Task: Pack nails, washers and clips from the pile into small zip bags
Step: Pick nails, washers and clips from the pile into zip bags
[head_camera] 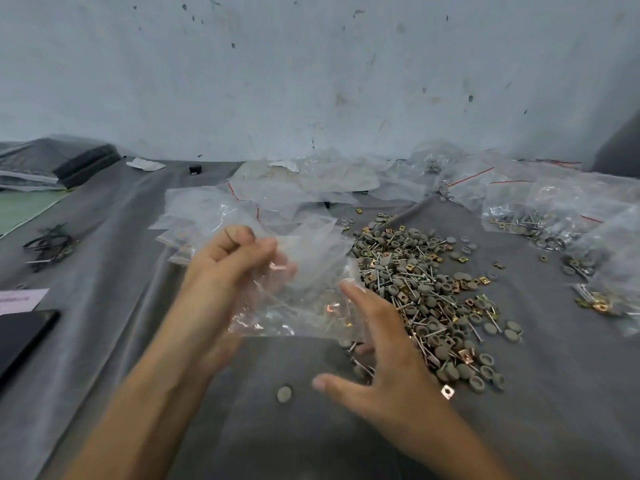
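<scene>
Through the clear zip bag I make out only blurred glints, perhaps a clip and thin nails, and I cannot find its mouth. My left hand pinches its upper left part, holding it above the grey cloth. My right hand is slack, fingers spread, between the bag and the pile. A loose washer lies nearby, and the filled bags are far right. The bag's long side runs left to right.

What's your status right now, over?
Left hand grips clear plastic zip bag. Right hand open, at pile of grey washers, nails, brass clips. Nothing in the way.
</scene>
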A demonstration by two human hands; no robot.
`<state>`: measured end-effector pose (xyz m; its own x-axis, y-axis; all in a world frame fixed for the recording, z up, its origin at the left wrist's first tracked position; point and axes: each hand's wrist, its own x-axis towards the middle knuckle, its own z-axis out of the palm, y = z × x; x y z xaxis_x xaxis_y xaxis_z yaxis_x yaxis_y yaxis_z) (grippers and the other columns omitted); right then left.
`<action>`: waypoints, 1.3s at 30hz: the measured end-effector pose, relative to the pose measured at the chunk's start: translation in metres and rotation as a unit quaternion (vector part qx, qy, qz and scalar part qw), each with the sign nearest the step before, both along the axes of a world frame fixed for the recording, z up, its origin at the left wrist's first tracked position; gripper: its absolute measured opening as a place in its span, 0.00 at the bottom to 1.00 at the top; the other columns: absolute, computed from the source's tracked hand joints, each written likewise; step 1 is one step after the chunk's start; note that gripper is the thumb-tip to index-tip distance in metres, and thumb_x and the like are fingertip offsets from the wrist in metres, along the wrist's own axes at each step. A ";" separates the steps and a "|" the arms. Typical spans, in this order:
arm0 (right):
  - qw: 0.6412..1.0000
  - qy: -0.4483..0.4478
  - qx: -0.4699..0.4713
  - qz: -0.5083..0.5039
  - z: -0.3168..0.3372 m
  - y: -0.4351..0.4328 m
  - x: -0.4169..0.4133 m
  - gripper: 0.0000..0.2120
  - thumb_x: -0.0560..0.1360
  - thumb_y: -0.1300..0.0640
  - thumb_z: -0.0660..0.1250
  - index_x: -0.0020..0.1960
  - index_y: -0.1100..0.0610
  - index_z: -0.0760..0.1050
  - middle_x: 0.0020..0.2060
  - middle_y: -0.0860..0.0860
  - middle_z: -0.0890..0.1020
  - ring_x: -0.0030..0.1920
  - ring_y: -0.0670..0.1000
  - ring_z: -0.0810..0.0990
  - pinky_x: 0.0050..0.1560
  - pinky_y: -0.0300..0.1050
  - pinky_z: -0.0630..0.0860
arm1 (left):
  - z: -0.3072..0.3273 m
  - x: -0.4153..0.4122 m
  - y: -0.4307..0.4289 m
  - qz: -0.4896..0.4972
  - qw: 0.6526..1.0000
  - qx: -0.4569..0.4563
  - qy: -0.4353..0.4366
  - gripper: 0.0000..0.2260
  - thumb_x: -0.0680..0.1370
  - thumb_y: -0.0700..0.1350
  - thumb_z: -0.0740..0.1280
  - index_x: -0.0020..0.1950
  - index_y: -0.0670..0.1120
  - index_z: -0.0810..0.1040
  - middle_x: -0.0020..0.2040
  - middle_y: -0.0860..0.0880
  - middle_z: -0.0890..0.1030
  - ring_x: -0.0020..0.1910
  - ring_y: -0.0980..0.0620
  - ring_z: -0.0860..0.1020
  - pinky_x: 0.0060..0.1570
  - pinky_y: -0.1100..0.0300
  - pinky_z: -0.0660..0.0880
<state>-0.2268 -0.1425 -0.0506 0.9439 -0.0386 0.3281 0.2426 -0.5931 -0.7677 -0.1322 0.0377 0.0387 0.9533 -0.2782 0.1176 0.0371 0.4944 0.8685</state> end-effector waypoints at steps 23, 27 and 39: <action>0.884 0.232 0.406 -0.011 0.013 -0.013 0.007 0.24 0.77 0.38 0.67 0.45 0.61 0.81 0.33 0.57 0.82 0.27 0.51 0.78 0.22 0.40 0.72 | -0.065 -0.028 -0.018 0.039 0.659 0.524 -0.538 0.05 0.77 0.49 0.72 0.52 0.53 0.83 0.45 0.57 0.82 0.44 0.53 0.81 0.44 0.52 0.76; 0.924 0.178 0.339 0.003 0.008 -0.012 0.004 0.32 0.64 0.26 0.70 0.47 0.55 0.84 0.37 0.50 0.83 0.32 0.49 0.80 0.25 0.43 0.76 | -0.063 -0.030 -0.020 0.034 0.733 0.516 -0.442 0.03 0.76 0.51 0.71 0.46 0.54 0.82 0.39 0.60 0.80 0.38 0.63 0.76 0.39 0.61 0.75; 0.975 0.131 0.166 -0.061 0.002 -0.014 -0.001 0.08 0.80 0.56 0.67 0.46 0.50 0.84 0.34 0.51 0.84 0.34 0.50 0.82 0.39 0.57 0.82 | -0.064 -0.035 -0.023 0.112 0.750 0.535 -0.372 0.03 0.75 0.50 0.67 0.44 0.55 0.74 0.38 0.60 0.76 0.40 0.60 0.75 0.41 0.64 0.69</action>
